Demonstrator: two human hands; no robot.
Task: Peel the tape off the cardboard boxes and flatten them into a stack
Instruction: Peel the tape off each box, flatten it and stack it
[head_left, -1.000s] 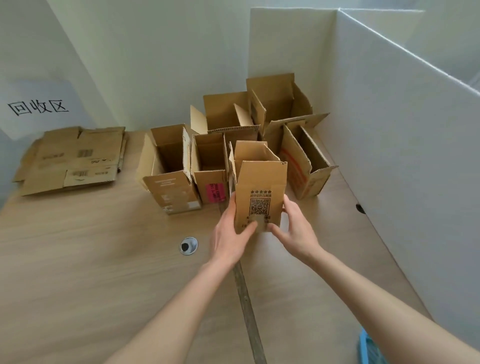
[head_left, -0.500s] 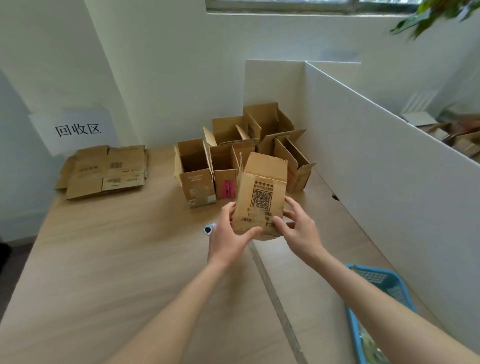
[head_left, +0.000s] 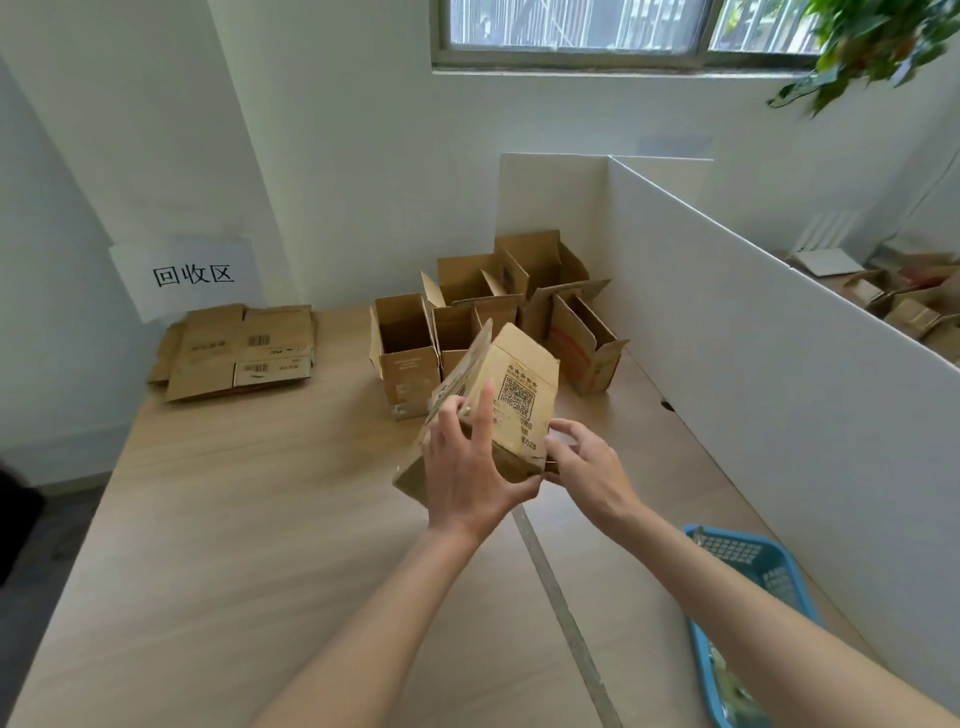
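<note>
**Q:** Boxes first: where do they sit, left to right?

**R:** Flattened boxes (head_left: 239, 348) lie stacked at ten o'clock on the bench (head_left: 218, 519), under a paper sign (head_left: 189, 275) on the wall. At twelve o'clock a cluster of open boxes (head_left: 498, 317) stands upright, touching one another, against the white partition (head_left: 753, 338).

**Q:** And the one being handled?

**R:** A QR-code box (head_left: 514, 400) is held tilted above the bench, in front of the cluster.

**Q:** The hands?

**R:** The left hand (head_left: 467, 467) wraps its left side and bottom, one finger straight up the printed face. The right hand (head_left: 587, 462) has its fingers curled at the lower right corner; what they pinch there I cannot tell.

**Q:** Anything further right?

**R:** A blue basket (head_left: 748, 613) at four o'clock, beside the partition.
</note>
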